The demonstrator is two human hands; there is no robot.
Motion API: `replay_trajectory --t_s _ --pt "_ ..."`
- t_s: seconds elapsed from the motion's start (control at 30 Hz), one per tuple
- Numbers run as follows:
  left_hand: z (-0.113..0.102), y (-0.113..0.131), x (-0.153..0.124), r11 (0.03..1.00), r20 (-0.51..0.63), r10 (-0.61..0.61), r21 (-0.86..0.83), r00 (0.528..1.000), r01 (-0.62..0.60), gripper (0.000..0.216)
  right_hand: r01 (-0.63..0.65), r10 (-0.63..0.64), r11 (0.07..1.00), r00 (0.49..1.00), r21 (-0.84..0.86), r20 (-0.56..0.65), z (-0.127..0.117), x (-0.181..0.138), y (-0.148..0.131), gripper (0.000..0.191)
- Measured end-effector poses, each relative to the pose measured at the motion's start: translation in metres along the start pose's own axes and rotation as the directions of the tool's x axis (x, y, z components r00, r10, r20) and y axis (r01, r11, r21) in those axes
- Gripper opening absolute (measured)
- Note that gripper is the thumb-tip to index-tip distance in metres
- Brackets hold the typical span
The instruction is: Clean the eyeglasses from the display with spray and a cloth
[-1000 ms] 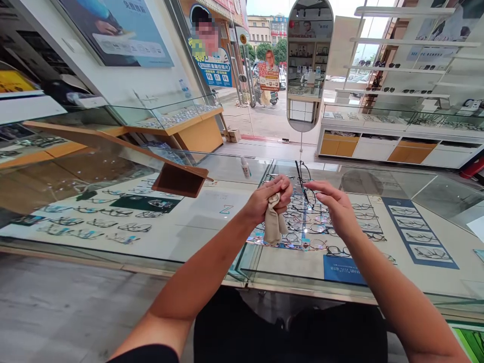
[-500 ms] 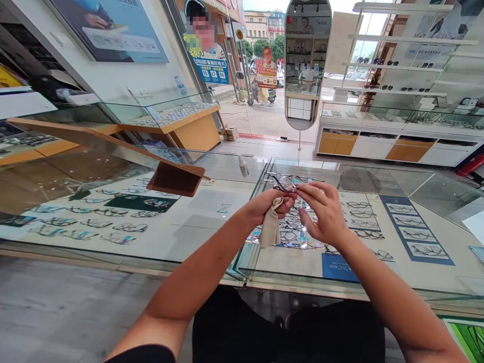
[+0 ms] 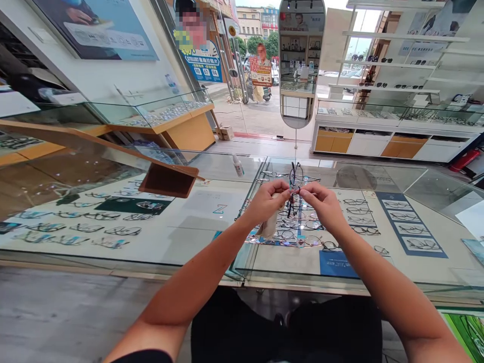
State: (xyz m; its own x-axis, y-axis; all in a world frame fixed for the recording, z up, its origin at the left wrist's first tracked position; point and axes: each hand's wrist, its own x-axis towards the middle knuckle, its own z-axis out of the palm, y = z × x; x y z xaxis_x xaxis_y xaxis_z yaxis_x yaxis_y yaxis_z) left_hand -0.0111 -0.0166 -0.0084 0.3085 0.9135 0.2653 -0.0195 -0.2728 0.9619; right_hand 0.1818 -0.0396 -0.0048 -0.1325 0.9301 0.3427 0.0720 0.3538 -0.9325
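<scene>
A pair of dark-framed glasses (image 3: pixel 295 177) stands upright between my hands, above the glass display counter (image 3: pixel 212 212). My left hand (image 3: pixel 266 201) pinches the frame from the left and also holds a beige cleaning cloth (image 3: pixel 269 228), which hangs below the fist. From the right, my right hand (image 3: pixel 319 202) pinches the same frame at its middle. Both hands are closed and nearly touch each other.
Rows of glasses (image 3: pixel 302 232) lie under the counter glass, with more at the left (image 3: pixel 94 222). A small spray bottle (image 3: pixel 238 166) stands on the counter beyond my hands. A wooden tray edge (image 3: pixel 166 180) juts in from the left. An oval mirror (image 3: pixel 300 60) hangs ahead.
The glasses went from upright in my right hand, to flat between both hands, to upright again now. My hands came closer together and the view shifted slightly.
</scene>
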Motion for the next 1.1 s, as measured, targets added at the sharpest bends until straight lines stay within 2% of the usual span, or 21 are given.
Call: replay_trajectory --t_s 0.13,0.3,0.43,0.57,0.67,0.73,0.77,0.83,0.93,1.03,1.1 --pt "0.000 0.002 -0.001 0.995 -0.008 0.034 0.095 0.999 -0.033 0.034 -0.159 0.156 0.963 0.987 0.219 0.031 0.003 0.003 0.001 0.025" --pt "-0.003 0.004 0.002 0.997 -0.005 0.027 0.072 1.000 -0.026 0.029 -0.277 0.281 0.892 0.959 0.358 0.041 0.000 0.005 -0.002 0.022" --pt "-0.015 0.010 0.008 0.983 -0.043 -0.115 -0.148 0.992 0.108 0.030 -0.351 0.323 0.829 0.936 0.435 0.139 -0.012 0.012 -0.004 0.019" --pt "-0.031 0.018 0.012 0.875 0.065 -0.277 -0.396 0.959 0.280 0.033 -0.355 0.308 0.838 0.935 0.414 0.178 -0.021 0.017 -0.003 0.012" --pt "-0.035 0.021 0.014 0.814 0.159 -0.328 -0.453 0.931 0.364 0.035 -0.388 0.332 0.817 0.921 0.427 0.202 -0.021 0.018 -0.004 0.013" --pt "-0.034 0.019 0.015 0.802 0.161 -0.355 -0.455 0.921 0.388 0.032 -0.402 0.354 0.789 0.916 0.465 0.192 -0.020 0.017 -0.006 0.017" --pt "-0.033 0.016 0.017 0.815 0.112 -0.363 -0.443 0.925 0.374 0.032 -0.398 0.360 0.778 0.917 0.487 0.174 -0.021 0.017 -0.007 0.020" --pt "-0.033 0.009 0.021 0.872 -0.084 -0.348 -0.394 0.934 0.290 0.033 -0.366 0.360 0.769 0.925 0.524 0.119 -0.023 0.017 -0.010 0.026" --pt "-0.033 -0.001 0.026 0.960 -0.417 -0.205 -0.263 0.885 0.098 0.033 -0.298 0.338 0.801 0.941 0.520 0.019 -0.029 0.019 -0.012 0.029" --pt "-0.029 -0.004 0.021 0.991 -0.574 -0.007 -0.111 0.819 -0.069 0.031 -0.219 0.281 0.857 0.957 0.467 -0.067 -0.031 0.020 -0.011 0.027" --pt "-0.021 -0.002 0.011 0.975 -0.574 0.221 0.122 0.789 -0.184 0.026 -0.185 0.248 0.885 0.964 0.428 -0.096 -0.030 0.020 -0.010 0.027"
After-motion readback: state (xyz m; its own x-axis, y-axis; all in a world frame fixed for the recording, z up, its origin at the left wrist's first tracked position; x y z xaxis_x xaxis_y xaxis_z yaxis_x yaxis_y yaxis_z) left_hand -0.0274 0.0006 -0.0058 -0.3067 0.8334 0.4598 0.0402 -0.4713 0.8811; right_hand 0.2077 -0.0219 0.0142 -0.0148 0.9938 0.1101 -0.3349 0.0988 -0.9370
